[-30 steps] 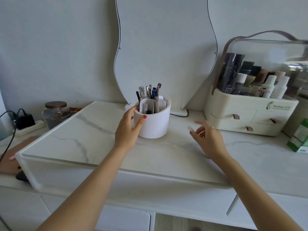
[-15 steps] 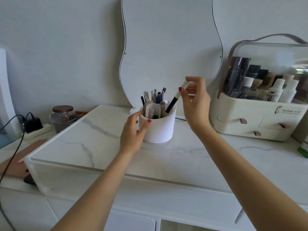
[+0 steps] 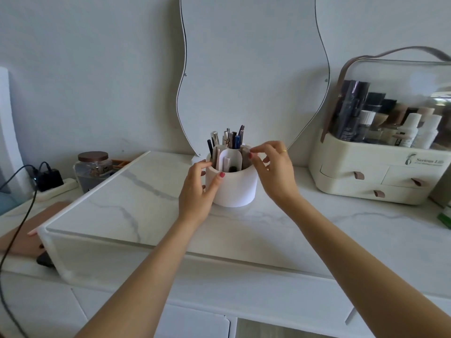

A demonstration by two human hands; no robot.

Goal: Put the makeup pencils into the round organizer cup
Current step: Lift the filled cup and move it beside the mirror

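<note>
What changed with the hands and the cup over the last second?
The right hand picked up a pencil, carried it to the round organizer cup, and now sits at the rim, the pencil apparently inside. The left hand kept its grip on the cup, which stayed put.

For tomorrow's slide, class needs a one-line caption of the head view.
Left hand steadies the round organizer cup of makeup pencils while the right hand touches its rim.

The cup between the fingers of both hands is plain white, and the pencils above the fingertips are black, silver and blue. The fingernails are dark red. The tabletop under the fingers is white marble with grey veins, and the box beyond the right fingers is cream with brown pulls.
</note>
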